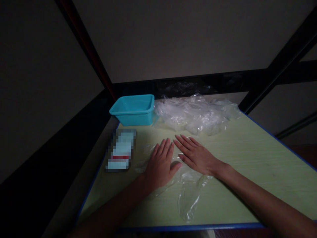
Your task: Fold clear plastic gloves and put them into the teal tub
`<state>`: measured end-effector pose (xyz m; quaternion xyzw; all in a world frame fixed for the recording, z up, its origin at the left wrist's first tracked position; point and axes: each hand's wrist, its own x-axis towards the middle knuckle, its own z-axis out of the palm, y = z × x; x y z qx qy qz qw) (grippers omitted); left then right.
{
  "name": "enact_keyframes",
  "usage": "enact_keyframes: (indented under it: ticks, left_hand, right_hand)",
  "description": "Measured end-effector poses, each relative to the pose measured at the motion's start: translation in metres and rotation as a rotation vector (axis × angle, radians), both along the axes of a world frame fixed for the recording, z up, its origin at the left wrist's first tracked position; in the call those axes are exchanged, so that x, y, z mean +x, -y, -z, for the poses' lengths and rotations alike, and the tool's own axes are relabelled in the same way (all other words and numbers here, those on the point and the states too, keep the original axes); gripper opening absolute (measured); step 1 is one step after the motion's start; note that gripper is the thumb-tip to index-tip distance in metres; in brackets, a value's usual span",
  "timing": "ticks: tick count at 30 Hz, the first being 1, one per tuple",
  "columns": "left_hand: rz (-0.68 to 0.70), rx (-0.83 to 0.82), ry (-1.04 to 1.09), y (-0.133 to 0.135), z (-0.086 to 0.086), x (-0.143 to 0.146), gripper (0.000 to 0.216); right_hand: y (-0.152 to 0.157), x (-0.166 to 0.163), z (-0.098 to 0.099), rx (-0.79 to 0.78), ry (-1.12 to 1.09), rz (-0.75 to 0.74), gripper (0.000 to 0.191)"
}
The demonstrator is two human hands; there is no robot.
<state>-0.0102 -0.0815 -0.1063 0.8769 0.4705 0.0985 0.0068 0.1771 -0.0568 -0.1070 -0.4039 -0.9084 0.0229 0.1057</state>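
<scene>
A thin clear plastic bag [189, 191] lies spread on the pale green tabletop, partly hidden under my hands. My left hand [160, 165] rests flat on its left part, fingers stretched forward and thumb pointing right. On the right side, my right hand [195, 153] is also laid flat, with its fingers extended toward the far left. The two hands are close together but apart, and neither grips anything. Wrinkles show in the plastic between and below them, and one end of it reaches toward the near table edge.
A heap of crumpled clear plastic bags [193, 114] lies at the back of the table [260, 185]. Left of it stands a turquoise plastic basin [135, 117]. A phone [121, 150], blurred out, lies near the left edge. A wall rises behind the table.
</scene>
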Motion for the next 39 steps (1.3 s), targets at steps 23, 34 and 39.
enact_keyframes:
  ticks: [23,34,39]
  left_hand:
    - [0.424,-0.248,0.664,0.008,-0.021,0.003,0.019]
    - [0.373,-0.354,0.737,0.006,-0.011,0.009,0.015]
    - [0.321,-0.427,0.785,0.004,-0.010,0.010,0.014]
  right_hand:
    - [0.056,0.034,-0.053,-0.221,-0.081,-0.282,0.025]
    - [0.053,0.033,-0.027,0.295,-0.223,-0.271,0.024]
    - [0.054,0.031,-0.021,0.336,-0.245,-0.260,0.021]
